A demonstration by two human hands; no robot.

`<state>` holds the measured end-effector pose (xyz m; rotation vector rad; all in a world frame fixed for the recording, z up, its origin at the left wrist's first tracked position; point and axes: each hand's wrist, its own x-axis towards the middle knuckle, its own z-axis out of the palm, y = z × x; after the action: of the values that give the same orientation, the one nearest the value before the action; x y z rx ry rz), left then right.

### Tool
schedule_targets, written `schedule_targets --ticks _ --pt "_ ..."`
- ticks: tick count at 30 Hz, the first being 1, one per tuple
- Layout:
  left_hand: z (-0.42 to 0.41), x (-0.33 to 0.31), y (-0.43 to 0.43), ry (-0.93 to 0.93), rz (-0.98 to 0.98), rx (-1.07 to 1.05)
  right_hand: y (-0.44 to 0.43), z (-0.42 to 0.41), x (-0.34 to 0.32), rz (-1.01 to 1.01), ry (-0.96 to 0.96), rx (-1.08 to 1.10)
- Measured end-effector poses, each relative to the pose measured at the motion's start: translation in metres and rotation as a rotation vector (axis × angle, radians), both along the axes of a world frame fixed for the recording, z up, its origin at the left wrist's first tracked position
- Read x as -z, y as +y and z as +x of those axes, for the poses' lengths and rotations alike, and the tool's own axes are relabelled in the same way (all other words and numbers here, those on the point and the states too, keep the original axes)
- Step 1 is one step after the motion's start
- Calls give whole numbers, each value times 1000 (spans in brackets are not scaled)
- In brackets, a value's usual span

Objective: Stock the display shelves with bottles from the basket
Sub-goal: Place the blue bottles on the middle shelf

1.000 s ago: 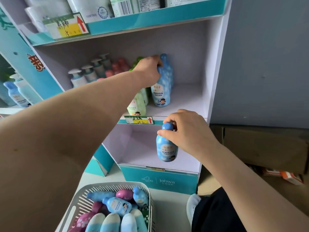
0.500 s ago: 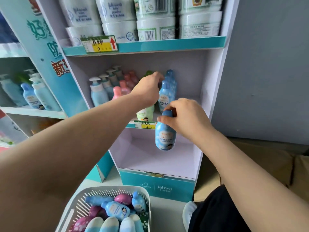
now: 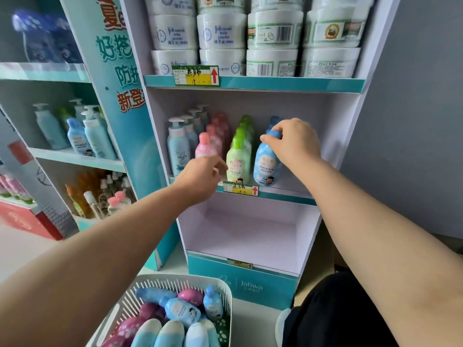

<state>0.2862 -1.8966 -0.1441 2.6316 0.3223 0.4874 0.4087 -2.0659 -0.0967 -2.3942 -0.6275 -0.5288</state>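
My right hand (image 3: 294,141) grips the cap of a blue bottle (image 3: 266,165) that stands at the front of the middle shelf (image 3: 283,195), right of a row of green bottles (image 3: 238,161). My left hand (image 3: 203,175) hovers in front of the shelf edge, fingers loosely curled and holding nothing, below a pink bottle (image 3: 206,145). A white slatted basket (image 3: 130,304) at the bottom of the view holds several blue bottles (image 3: 181,313) and purple-pink ones lying down.
White pump bottles (image 3: 176,146) fill the shelf's left side. The top shelf carries stacked white tubs (image 3: 221,33). The bottom compartment (image 3: 248,234) is bare. Another rack with bottles (image 3: 82,136) stands at left, and a grey wall at right.
My right hand lifted the blue bottle from in front of the lower compartment onto the middle shelf. My left hand let go of the bottles at the back and drew down to the shelf edge.
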Motion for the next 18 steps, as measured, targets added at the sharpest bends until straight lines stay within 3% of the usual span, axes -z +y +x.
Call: schedule_targets --ticks 18 --pt "-7 46 6 148 -93 -54 16 23 29 -78 31 6"
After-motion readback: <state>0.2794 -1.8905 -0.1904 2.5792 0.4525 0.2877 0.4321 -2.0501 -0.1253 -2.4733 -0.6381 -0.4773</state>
